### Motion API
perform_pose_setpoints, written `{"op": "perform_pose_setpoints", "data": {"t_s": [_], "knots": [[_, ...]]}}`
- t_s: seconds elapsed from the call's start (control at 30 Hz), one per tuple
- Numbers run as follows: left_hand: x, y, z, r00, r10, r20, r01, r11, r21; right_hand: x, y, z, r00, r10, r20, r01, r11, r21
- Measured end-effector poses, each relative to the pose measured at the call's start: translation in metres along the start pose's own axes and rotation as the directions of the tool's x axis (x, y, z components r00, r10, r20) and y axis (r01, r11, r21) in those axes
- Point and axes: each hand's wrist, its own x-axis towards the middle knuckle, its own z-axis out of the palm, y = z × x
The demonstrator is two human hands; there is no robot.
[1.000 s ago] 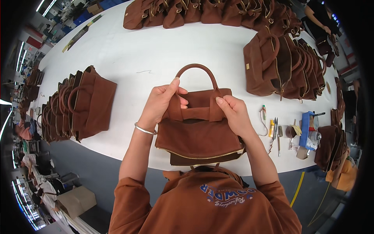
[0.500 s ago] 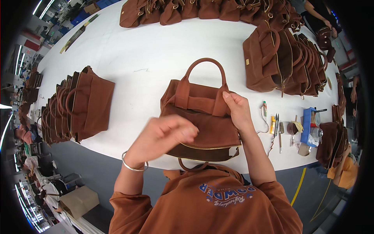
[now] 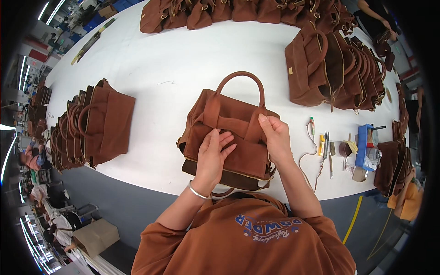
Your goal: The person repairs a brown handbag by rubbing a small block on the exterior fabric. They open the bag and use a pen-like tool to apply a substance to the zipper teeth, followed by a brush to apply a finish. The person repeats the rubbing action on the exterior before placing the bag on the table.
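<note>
Right hand (image 3: 277,136) pinches brown bag (image 3: 245,160) at strap (image 3: 254,127); left hand (image 3: 213,155) loose, open. Likely soft, light: lift by handle (image 3: 240,74) above fingers (image 3: 277,123).

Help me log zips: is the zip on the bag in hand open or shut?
Open: the gold zip is parted; the bag shows dark inside between its edges.

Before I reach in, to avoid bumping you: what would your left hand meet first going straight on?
Probably the horizontal strap on the brown bag, just ahead of the left hand; depth is unclear.
</note>
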Motion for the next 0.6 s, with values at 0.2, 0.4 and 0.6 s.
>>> {"op": "perform_pose_setpoints", "data": {"t_s": [0.2,0.4,0.6], "knots": [[0.019,-0.017,0.003,0.964,0.253,-0.079,-0.23,0.947,0.223,-0.012,-0.004,0.005,1.0,-0.007,0.014,0.007,1.0,-0.008],[0.022,-0.022,0.002,0.904,0.415,-0.098,-0.364,0.87,0.332,-0.019,0.018,0.011,0.997,-0.074,0.037,0.072,0.996,0.045],[0.022,-0.025,-0.006,0.864,0.502,-0.044,-0.469,0.832,0.298,-0.019,0.014,0.021,0.995,0.098,-0.024,-0.09,0.973,0.213]]}}
